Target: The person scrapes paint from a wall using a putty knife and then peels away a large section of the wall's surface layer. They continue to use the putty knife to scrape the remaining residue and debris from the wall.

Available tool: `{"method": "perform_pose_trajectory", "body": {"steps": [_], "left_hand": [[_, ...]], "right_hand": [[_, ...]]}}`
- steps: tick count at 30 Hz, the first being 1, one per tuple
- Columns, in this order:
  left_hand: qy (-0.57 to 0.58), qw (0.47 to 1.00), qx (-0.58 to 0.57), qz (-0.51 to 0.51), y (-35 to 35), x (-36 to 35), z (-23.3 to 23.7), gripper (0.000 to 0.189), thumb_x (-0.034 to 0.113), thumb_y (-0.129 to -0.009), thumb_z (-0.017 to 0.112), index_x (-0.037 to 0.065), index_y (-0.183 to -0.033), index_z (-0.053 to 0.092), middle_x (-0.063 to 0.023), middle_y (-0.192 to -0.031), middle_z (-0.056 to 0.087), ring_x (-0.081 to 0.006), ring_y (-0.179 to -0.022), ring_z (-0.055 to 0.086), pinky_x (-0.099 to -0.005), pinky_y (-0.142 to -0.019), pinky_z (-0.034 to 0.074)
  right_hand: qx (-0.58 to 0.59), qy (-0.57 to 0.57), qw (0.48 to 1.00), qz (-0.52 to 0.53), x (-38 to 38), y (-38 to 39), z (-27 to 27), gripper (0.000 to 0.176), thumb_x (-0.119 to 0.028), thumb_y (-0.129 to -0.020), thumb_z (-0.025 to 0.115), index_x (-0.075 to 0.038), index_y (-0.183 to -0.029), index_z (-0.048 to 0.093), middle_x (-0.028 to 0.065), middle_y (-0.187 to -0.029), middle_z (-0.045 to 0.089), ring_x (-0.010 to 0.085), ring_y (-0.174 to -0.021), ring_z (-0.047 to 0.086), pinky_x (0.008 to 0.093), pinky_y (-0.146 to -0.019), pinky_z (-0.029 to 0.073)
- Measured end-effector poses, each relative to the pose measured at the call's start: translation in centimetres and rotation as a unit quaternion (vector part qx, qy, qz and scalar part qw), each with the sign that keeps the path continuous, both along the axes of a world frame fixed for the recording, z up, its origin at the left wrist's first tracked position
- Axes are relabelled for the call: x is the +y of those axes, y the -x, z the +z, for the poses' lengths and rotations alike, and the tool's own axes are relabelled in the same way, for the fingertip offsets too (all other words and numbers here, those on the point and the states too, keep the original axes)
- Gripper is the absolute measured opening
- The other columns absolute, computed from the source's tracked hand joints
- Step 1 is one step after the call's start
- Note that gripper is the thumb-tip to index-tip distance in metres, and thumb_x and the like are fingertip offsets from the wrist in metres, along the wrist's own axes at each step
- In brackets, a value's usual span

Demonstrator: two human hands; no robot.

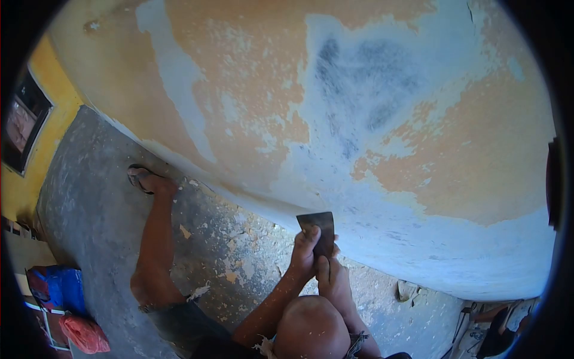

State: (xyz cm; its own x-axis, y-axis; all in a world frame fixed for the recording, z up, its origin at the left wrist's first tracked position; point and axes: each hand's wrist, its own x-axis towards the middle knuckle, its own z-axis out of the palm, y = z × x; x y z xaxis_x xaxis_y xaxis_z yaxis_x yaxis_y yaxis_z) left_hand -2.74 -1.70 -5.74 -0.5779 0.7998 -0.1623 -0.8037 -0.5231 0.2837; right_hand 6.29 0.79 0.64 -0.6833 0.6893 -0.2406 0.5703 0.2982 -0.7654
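Note:
A dark flat scraper (317, 230) stands with its wide blade against the lower part of the peeling wall (251, 119). My left hand (306, 251) is wrapped round it, with the thumb lying on the blade. Just beside and below, my right hand (333, 276) closes round the lower end of the same tool. The handle is mostly hidden by the fingers. Orange paint remains in patches on the wall, with pale bare areas and a dark grey smudge above the scraper.
Paint flakes cover the grey floor (209, 239) along the wall. One sandalled foot (146, 179) is near the wall base at left; a bent knee (312, 329) is below my hands. Blue (64, 288) and red (84, 334) bags lie at lower left.

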Motion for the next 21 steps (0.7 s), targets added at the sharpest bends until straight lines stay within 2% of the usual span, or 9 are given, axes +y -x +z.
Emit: {"method": "perform_pose_trajectory", "body": {"steps": [1, 3, 5, 7, 9, 11, 17, 19, 21], "left_hand": [[-0.001, 1.000, 0.003, 0.004, 0.4, 0.2, -0.2, 0.037, 0.037, -0.094, 0.060, 0.002, -0.105, 0.056, -0.0135, -0.088, 0.066, -0.0221, -0.064, 0.066, -0.0314, -0.056, 0.054], [-0.028, 0.999, 0.020, 0.020, 1.2, 0.8, -0.4, 0.037, 0.037, -0.094, 0.061, 0.002, -0.106, 0.056, -0.0139, -0.088, 0.066, -0.0230, -0.065, 0.065, -0.0322, -0.055, 0.054], [-0.028, 0.999, 0.018, 0.012, 0.8, 0.5, -0.7, 0.036, 0.037, -0.094, 0.061, 0.003, -0.106, 0.056, -0.0140, -0.088, 0.065, -0.0234, -0.065, 0.065, -0.0329, -0.055, 0.054], [-0.008, 1.000, -0.004, -0.026, -0.1, 0.7, -0.9, 0.033, 0.038, -0.095, 0.057, 0.005, -0.102, 0.058, -0.0102, -0.082, 0.066, -0.0219, -0.062, 0.065, -0.0324, -0.054, 0.053], [-0.001, 0.999, -0.032, -0.022, -0.4, 0.9, -0.7, 0.034, 0.038, -0.095, 0.057, 0.005, -0.101, 0.058, -0.0098, -0.081, 0.065, -0.0216, -0.062, 0.064, -0.0328, -0.055, 0.053], [-0.032, 0.999, -0.031, -0.001, 0.2, 1.3, -1.1, 0.033, 0.037, -0.095, 0.058, 0.006, -0.102, 0.058, -0.0102, -0.082, 0.065, -0.0223, -0.063, 0.064, -0.0334, -0.057, 0.053], [-0.022, 0.997, -0.064, -0.022, -0.1, 1.3, -0.1, 0.033, 0.038, -0.097, 0.055, 0.006, -0.099, 0.059, -0.0089, -0.081, 0.066, -0.0214, -0.062, 0.064, -0.0336, -0.057, 0.053], [-0.074, 0.997, -0.036, 0.010, 1.1, 1.3, 0.1, 0.030, 0.036, -0.097, 0.055, 0.006, -0.101, 0.058, -0.0106, -0.083, 0.066, -0.0228, -0.064, 0.064, -0.0340, -0.057, 0.053], [-0.077, 0.996, -0.039, 0.006, 0.5, 1.1, 0.4, 0.029, 0.035, -0.097, 0.055, 0.006, -0.102, 0.057, -0.0118, -0.084, 0.065, -0.0226, -0.065, 0.065, -0.0331, -0.057, 0.053]], "right_hand": [[0.003, -0.001, 1.000, 0.004, 0.1, 0.4, 0.1, 0.033, -0.021, -0.099, 0.045, 0.007, -0.085, 0.056, 0.0275, -0.067, 0.060, 0.0448, -0.063, 0.061, 0.0478, -0.053, 0.044], [0.013, -0.051, 0.998, 0.032, 0.2, 1.3, 1.1, 0.032, -0.019, -0.098, 0.044, 0.011, -0.102, 0.056, 0.0324, -0.066, 0.058, 0.0495, -0.064, 0.060, 0.0524, -0.053, 0.046], [0.008, -0.053, 0.998, 0.024, -0.3, 1.1, 1.3, 0.032, -0.017, -0.098, 0.044, 0.012, -0.103, 0.056, 0.0319, -0.065, 0.057, 0.0486, -0.063, 0.060, 0.0522, -0.052, 0.046], [0.002, -0.045, 0.999, 0.010, 0.0, 0.0, 0.3, 0.033, -0.019, -0.099, 0.043, 0.005, -0.080, 0.055, 0.0222, -0.060, 0.058, 0.0401, -0.056, 0.061, 0.0459, -0.049, 0.042], [-0.021, -0.033, 0.999, 0.012, 0.2, -0.1, 0.6, 0.033, -0.019, -0.099, 0.043, 0.005, -0.082, 0.055, 0.0239, -0.061, 0.058, 0.0427, -0.059, 0.061, 0.0460, -0.050, 0.042], [-0.023, -0.052, 0.998, 0.030, 0.3, 0.9, 1.3, 0.034, -0.016, -0.098, 0.043, 0.013, -0.114, 0.051, 0.0312, -0.063, 0.057, 0.0485, -0.062, 0.060, 0.0521, -0.051, 0.044], [-0.029, -0.053, 0.997, 0.041, 0.6, 0.4, 1.7, 0.038, -0.016, -0.098, 0.043, 0.014, -0.121, 0.048, 0.0321, -0.064, 0.057, 0.0493, -0.063, 0.060, 0.0521, -0.052, 0.044], [-0.027, -0.075, 0.996, 0.047, 0.4, 1.1, 2.9, 0.036, -0.016, -0.098, 0.043, 0.013, -0.118, 0.049, 0.0324, -0.065, 0.057, 0.0495, -0.064, 0.060, 0.0527, -0.053, 0.045], [-0.041, -0.048, 0.998, 0.021, 0.1, 1.4, 3.3, 0.028, -0.017, -0.098, 0.042, 0.006, -0.088, 0.055, 0.0284, -0.067, 0.058, 0.0475, -0.066, 0.059, 0.0506, -0.056, 0.043]]}}
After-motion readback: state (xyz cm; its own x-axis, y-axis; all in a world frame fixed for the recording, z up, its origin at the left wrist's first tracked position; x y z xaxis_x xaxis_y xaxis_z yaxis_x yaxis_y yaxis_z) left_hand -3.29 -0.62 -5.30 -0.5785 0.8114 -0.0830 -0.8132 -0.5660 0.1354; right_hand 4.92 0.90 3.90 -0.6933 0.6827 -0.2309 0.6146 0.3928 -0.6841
